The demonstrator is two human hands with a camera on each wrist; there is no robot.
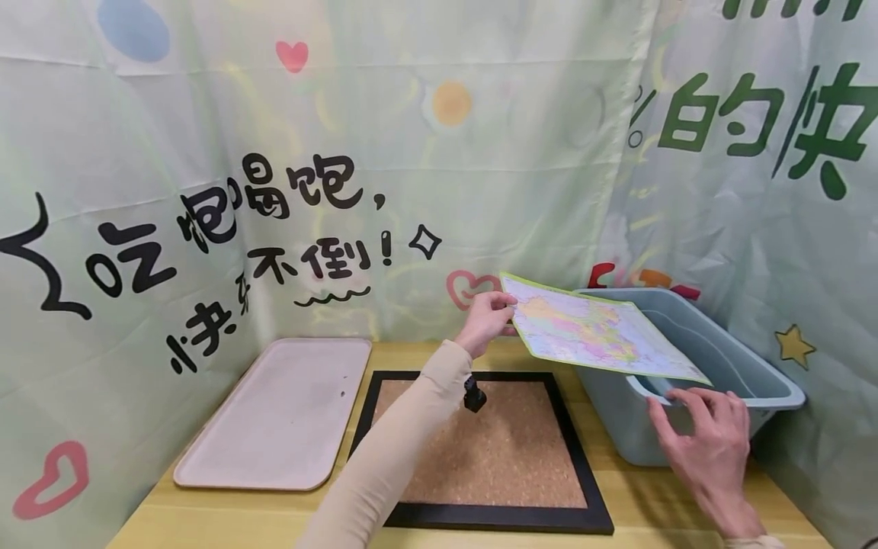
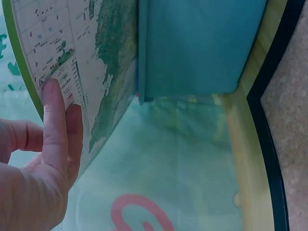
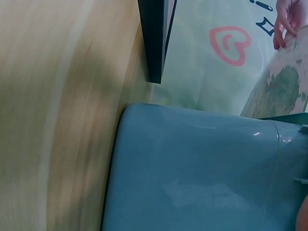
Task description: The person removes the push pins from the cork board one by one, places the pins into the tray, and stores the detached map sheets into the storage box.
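Observation:
A thin sheet printed with a coloured map point(image 1: 583, 324), edged in yellow-green, is held up and tilted over the blue-grey plastic bin point(image 1: 617, 427). My left hand point(image 1: 485, 320) pinches it near its far left corner. Its underside point(image 2: 113, 62), seen in the left wrist view, carries a green relief map and small print. My right hand point(image 1: 713, 435) is at the bin's near rim, just below the sheet's near right corner, fingers loosely bent and thumb apart. Only a sliver of that hand shows in the right wrist view.
A cork board point(image 1: 507, 465) in a black frame lies mid-table, under my left forearm. A pale pink tray point(image 1: 274, 419) lies to its left. Printed cloth point(image 1: 411, 91) hangs behind and at both sides. A small black device point(image 1: 473, 395) shows below my left sleeve.

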